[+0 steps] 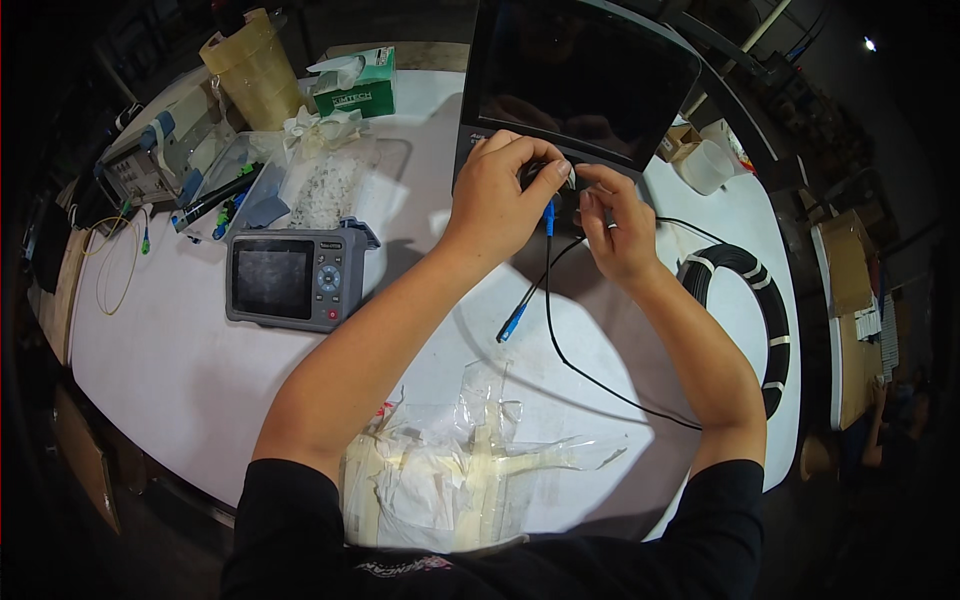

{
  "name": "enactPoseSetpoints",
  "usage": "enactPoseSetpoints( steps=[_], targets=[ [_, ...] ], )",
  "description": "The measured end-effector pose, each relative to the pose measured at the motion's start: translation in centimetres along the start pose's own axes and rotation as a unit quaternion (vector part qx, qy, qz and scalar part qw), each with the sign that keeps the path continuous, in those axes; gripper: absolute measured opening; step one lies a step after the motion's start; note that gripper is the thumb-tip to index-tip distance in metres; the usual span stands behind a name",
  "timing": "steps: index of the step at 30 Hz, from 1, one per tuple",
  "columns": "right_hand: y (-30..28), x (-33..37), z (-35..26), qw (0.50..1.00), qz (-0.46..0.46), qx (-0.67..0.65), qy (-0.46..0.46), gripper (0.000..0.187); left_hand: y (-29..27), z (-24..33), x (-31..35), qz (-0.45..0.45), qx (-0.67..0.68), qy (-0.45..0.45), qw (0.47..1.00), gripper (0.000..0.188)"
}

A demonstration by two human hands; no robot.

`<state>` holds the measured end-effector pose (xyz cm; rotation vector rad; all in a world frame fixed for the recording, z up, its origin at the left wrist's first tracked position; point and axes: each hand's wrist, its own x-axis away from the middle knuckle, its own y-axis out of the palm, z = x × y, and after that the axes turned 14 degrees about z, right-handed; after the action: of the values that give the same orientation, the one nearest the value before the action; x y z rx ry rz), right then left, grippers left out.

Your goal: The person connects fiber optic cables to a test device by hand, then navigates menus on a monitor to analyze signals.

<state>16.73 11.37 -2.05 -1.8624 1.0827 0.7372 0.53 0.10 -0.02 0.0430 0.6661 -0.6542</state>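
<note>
My left hand (508, 195) bends over the lower front of a black screen unit (570, 80). Its thumb and forefinger pinch around something dark and partly shiny, mostly hidden by the fingers. Just below that thumb, a blue fibre-optic connector (550, 218) hangs upright, its thin black cable running down and right. Close by on the right is my right hand (618, 225); its fingers are curled but apart from the thumb, with nothing visible between them. A second blue connector (512, 322) lies on the table below both hands, on another black cable end.
A coil of black cable (778, 330) lies right of my right forearm. To the left are a grey handheld tester (297, 277), a clear bin (230, 195), a green tissue box (365, 85) and tape rolls (255, 70). A taped plastic sheet (450, 480) covers the near table (180, 350).
</note>
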Motion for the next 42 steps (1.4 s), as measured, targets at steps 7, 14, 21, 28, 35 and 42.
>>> enactPoseSetpoints(
  steps=[7,14,21,28,35,42],
  targets=[
    [-0.2,-0.7,0.0,0.992,0.035,0.030,-0.117,0.046,0.4,-0.7,0.0,0.014,0.030,0.014,0.999,0.019],
    [-0.5,-0.6,-0.2,0.989,0.035,0.054,-0.132,0.042,0.3,-0.5,0.0,0.015,0.018,0.005,1.000,0.018],
    [0.0,0.2,0.6,1.000,0.005,-0.007,-0.020,0.041,0.4,0.1,0.0,0.015,0.020,-0.026,0.999,0.018],
    [-0.1,-0.7,0.0,0.987,0.038,0.043,-0.152,0.045,0.4,-0.2,0.2,0.033,0.014,0.004,0.999,0.017],
    [-0.4,-0.9,0.1,0.985,0.024,0.038,-0.169,0.044,0.6,-0.2,0.2,0.027,0.020,-0.008,0.999,0.016],
    [0.0,0.2,0.4,0.999,0.021,0.010,-0.032,0.041,0.6,0.1,0.2,0.029,0.021,-0.023,0.999,0.018]
  ],
)
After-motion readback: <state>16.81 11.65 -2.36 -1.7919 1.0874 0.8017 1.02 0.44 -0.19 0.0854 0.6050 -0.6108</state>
